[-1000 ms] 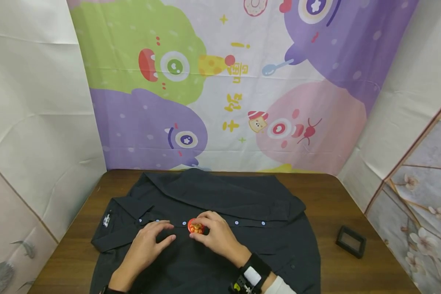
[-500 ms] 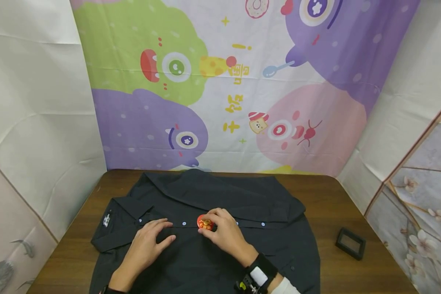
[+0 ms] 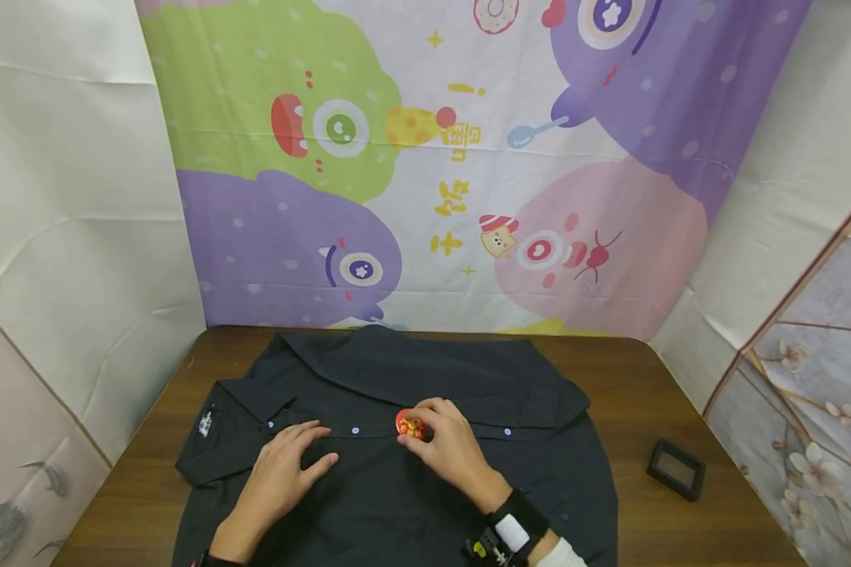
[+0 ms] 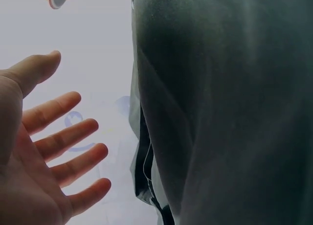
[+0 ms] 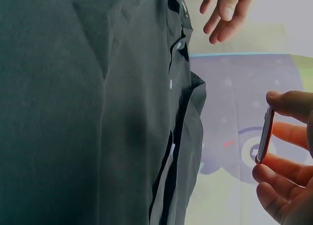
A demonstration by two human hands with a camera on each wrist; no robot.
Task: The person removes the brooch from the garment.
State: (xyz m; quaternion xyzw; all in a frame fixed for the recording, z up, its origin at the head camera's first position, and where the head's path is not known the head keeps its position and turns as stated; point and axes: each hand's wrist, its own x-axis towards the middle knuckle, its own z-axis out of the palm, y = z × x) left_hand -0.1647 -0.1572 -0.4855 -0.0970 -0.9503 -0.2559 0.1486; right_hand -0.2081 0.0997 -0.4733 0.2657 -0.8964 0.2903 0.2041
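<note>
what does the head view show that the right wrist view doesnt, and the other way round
Only the head view shows the wooden table, the black frame lying on it and the gold-on-red design of the badge.

Only the right wrist view shows the badge edge-on, with a sliver of its pale back.

Both show the dark shirt, some pale buttons, the left hand, the right hand pinching the badge, and the cartoon backdrop.

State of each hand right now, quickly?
Left hand: open, holding nothing.
Right hand: holding a thin, round, red-and-gold disc, pinched at its edges.
</note>
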